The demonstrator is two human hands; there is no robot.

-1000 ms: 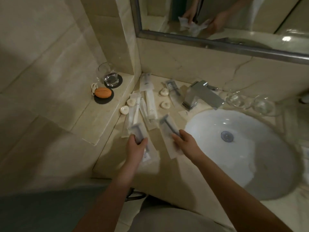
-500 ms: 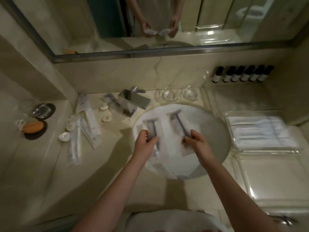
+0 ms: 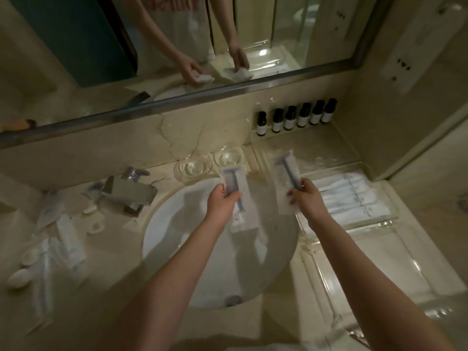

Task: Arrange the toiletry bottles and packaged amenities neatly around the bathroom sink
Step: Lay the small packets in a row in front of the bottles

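My left hand (image 3: 221,203) grips a clear packet with a razor (image 3: 236,196) above the white sink basin (image 3: 177,236). My right hand (image 3: 305,198) grips a second razor packet (image 3: 285,178) over the sink's right rim, close to a clear tray (image 3: 379,221) that holds several white packets (image 3: 352,198). Several dark toiletry bottles (image 3: 296,119) stand in a row against the back wall. More packaged amenities (image 3: 58,239) and small round soaps (image 3: 19,277) lie on the counter left of the sink.
A chrome faucet (image 3: 131,193) sits at the sink's back left. Two upturned glasses (image 3: 193,167) stand behind the basin. A mirror (image 3: 177,46) spans the wall. A second clear tray (image 3: 374,269) lies at the front right.
Both hands lifted the razor packets off the left counter and carried them right, across the basin. My right hand now reaches the sink's right rim near the tray.
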